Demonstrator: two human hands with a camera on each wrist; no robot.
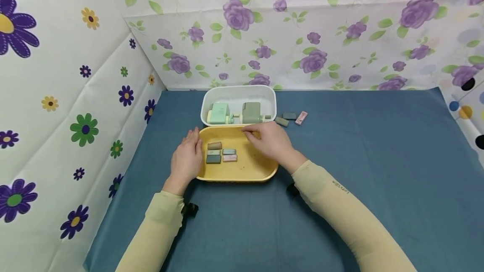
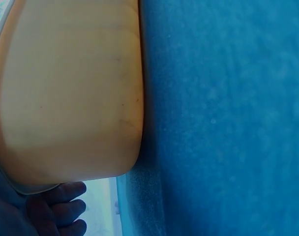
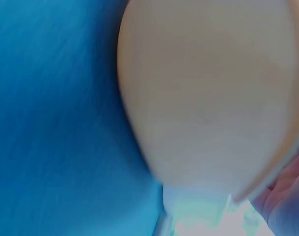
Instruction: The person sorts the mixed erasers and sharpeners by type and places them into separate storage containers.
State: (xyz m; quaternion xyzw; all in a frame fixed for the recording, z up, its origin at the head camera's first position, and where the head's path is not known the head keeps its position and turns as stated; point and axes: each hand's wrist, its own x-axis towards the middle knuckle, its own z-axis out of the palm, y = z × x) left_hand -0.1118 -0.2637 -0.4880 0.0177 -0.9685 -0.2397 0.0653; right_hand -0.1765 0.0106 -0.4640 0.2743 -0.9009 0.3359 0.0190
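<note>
Small rectangular blocks, like erasers, lie in the left half of a yellow tray [image 1: 257,175]: a tan block [image 1: 214,145], a pale green block [image 1: 213,152], a dark block [image 1: 213,159], a blue-grey block [image 1: 229,151] and a pink block [image 1: 230,158]. Along the tray's left rim rests my left hand [image 1: 186,158], fingers fairly straight; in the left wrist view they show past the tray's end. My right hand [image 1: 274,139] hovers over the tray's far right part, fingers bent, fingertips close to the far rim. I cannot tell whether anything is between them.
Behind the yellow tray stands a white bin [image 1: 238,91] holding a mint box-shaped piece [image 1: 219,113] and a grey-green one [image 1: 251,112]. An olive block [image 1: 281,121], a dark slate block [image 1: 289,116] and a pink block [image 1: 301,118] lie on the blue cloth [image 1: 359,158] right of it.
</note>
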